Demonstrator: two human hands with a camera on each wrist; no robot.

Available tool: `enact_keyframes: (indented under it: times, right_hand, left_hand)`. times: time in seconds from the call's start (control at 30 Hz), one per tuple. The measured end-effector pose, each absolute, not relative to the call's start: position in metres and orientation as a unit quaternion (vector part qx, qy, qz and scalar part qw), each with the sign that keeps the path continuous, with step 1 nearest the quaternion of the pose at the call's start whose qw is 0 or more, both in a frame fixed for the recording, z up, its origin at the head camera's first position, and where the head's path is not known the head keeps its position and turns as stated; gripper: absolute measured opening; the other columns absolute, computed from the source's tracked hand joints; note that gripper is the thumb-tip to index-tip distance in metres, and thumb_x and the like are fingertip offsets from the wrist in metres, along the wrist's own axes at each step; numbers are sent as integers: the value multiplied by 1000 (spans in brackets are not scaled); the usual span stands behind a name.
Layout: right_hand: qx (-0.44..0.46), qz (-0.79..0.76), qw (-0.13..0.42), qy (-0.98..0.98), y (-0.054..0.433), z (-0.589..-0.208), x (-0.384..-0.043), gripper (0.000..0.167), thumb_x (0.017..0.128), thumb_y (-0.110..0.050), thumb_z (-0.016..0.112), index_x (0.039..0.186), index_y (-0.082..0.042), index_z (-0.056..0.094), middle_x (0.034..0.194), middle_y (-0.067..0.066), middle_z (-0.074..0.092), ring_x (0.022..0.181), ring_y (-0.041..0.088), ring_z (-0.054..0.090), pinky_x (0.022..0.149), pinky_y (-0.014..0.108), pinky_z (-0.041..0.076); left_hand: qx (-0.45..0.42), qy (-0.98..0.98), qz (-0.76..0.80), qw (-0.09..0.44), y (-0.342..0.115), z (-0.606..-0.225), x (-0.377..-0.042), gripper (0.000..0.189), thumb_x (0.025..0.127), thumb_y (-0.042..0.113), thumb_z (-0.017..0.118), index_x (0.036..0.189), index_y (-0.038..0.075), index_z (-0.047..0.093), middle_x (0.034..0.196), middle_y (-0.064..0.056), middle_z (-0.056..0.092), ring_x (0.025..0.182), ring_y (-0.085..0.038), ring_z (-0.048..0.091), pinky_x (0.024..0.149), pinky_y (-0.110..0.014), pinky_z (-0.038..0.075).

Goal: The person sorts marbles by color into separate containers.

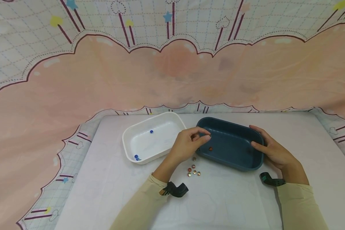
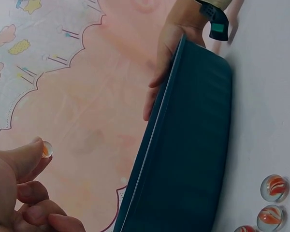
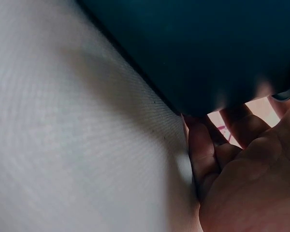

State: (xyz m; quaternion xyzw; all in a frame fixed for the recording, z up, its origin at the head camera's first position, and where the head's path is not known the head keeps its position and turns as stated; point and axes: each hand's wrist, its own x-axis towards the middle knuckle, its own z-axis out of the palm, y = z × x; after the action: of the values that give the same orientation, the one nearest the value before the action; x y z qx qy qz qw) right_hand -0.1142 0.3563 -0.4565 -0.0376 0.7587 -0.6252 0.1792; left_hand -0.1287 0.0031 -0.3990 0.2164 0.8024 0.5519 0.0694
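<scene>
My left hand (image 1: 187,143) pinches a clear marble with an orange swirl (image 2: 47,150) between thumb and forefinger, above the left end of a dark blue tray (image 1: 233,163). In the left wrist view the other fingers of that hand curl loosely. At the tray's right end, my right hand (image 1: 276,151) grips the rim, thumb over the edge and fingers along the outer wall. One reddish marble (image 1: 210,149) lies inside the blue tray. In front of it, several orange-swirled marbles (image 2: 274,188) lie loose on the white table.
To the left stands a white tray (image 1: 126,145) with several blue marbles (image 1: 151,131) in it, its right end close to the blue tray. The white table (image 1: 233,204) ends at the back against a peach patterned cloth (image 1: 166,80).
</scene>
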Motion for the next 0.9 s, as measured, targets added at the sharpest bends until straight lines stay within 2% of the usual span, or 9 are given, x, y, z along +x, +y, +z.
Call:
enact_keyframes:
  times: [0.13,0.27,0.6,0.9]
  right_hand:
    - [-47,-633,177,753,357,-457,-114,75,105,-12,56,164,-31,14,170,16,-14,154,48,-10,115,78,1]
    - [-57,-639,174,747,357,-458,-114,73,106,-11,54,164,-29,15,170,17,-14,154,46,-11,115,77,-2]
    - [-59,-638,177,747,358,-460,-115,73,106,-12,53,164,-30,13,170,16,-15,153,45,-11,115,77,-2]
    - [-61,-641,177,744,358,-459,-114,73,107,-12,53,164,-30,13,170,15,-14,153,44,-11,115,76,-2]
  left_hand:
    - [218,802,551,69,3,-399,-129,29,98,35,69,119,16,74,63,2,39,55,-12,36,53,-24,31]
    - [216,802,553,69,2,-399,-129,27,98,35,68,120,20,74,65,2,40,56,-11,36,55,-23,33]
    - [214,801,555,70,0,-398,-129,25,98,34,69,120,21,74,64,2,40,55,-11,35,57,-23,36]
    - [208,806,549,71,-3,-401,-128,24,99,34,69,117,21,75,63,2,39,54,-11,35,54,-23,33]
